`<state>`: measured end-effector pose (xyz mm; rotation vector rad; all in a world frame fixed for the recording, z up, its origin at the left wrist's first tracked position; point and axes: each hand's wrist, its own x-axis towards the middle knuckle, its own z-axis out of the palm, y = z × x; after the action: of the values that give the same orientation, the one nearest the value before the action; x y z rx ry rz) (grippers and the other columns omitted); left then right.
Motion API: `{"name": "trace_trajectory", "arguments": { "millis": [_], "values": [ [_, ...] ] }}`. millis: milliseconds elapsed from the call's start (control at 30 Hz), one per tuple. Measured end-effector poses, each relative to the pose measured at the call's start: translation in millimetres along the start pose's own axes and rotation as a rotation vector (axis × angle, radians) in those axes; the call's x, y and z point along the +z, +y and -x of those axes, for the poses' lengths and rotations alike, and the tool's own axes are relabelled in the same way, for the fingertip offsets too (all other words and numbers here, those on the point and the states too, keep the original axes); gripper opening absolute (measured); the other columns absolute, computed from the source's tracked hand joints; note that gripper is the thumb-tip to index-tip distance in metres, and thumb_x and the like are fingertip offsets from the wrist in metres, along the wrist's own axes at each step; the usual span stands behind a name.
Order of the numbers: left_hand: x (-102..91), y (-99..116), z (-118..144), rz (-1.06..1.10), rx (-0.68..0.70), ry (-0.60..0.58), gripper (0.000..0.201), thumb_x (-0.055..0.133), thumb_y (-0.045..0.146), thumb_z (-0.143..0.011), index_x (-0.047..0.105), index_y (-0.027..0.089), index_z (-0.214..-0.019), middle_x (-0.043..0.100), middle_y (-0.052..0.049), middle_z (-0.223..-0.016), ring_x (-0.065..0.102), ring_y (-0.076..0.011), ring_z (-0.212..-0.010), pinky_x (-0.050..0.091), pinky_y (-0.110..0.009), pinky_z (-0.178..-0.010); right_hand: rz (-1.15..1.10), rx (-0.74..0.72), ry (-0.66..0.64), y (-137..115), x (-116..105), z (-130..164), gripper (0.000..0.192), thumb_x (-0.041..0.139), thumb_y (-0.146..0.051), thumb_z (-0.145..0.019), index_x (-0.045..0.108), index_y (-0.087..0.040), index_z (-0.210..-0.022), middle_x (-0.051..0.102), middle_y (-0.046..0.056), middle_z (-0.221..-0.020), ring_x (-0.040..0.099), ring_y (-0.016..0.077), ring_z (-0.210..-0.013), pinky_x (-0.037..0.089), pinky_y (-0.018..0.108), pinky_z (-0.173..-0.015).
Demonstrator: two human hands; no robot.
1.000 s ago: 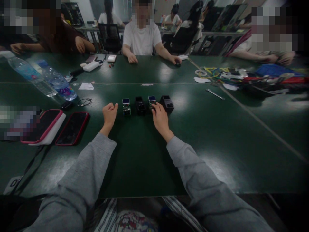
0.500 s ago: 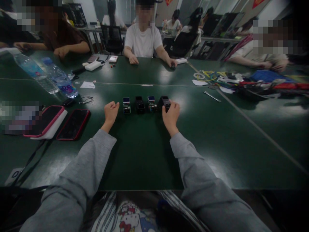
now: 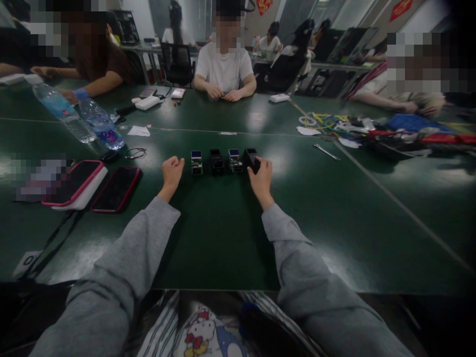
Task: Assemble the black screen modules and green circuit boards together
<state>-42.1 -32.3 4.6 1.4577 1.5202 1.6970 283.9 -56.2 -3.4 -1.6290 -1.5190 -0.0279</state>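
Resting at frame centre, our left hand point(image 3: 172, 170) is a closed, empty fist just left of the module row point(image 3: 215, 161); our right hand point(image 3: 261, 175), nearer, pinches the rightmost black module point(image 3: 250, 158), tilted, at the row's right end.

Right hand point(image 3: 262, 179) covers part of the rightmost black module point(image 3: 250, 158); its markings are too small to read.

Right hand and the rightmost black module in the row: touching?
Touching. The head view shows the right hand with its fingers wrapped on the tilted rightmost black module, no gap between them.
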Motion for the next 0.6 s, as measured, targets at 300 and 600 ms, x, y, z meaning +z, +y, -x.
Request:
{"name": "trace_trajectory", "arguments": {
  "millis": [300,600],
  "values": [
    [4.8,3.2,4.5,0.199,-0.116,-0.006,0.038,0.054,-0.002,-0.062,0.024,0.02,-0.056,0.026,0.008,-0.054,0.021,-0.0052,-0.05,0.013,-0.022,-0.049,-0.034,0.059,-0.003,-4.2,-1.4,0.1,0.041,0.066,-0.013,-0.085,0.06,-0.015,-0.125,0.051,0.015,-0.125,0.051,0.0285,-0.121,0.046,0.047,-0.107],
    [3.9,7.1,0.0,0.361,-0.243,0.032,0.042,0.057,-0.005,-0.058,0.023,0.02,-0.056,0.027,0.009,-0.052,0.022,-0.0038,-0.047,0.014,-0.019,-0.046,-0.093,0.084,0.0,-2.9,-3.1,-1.5,0.039,0.066,-0.012,-0.085,0.061,-0.015,-0.123,0.052,0.013,-0.125,0.053,0.028,-0.12,0.047,0.047,-0.107]
  ]
}}
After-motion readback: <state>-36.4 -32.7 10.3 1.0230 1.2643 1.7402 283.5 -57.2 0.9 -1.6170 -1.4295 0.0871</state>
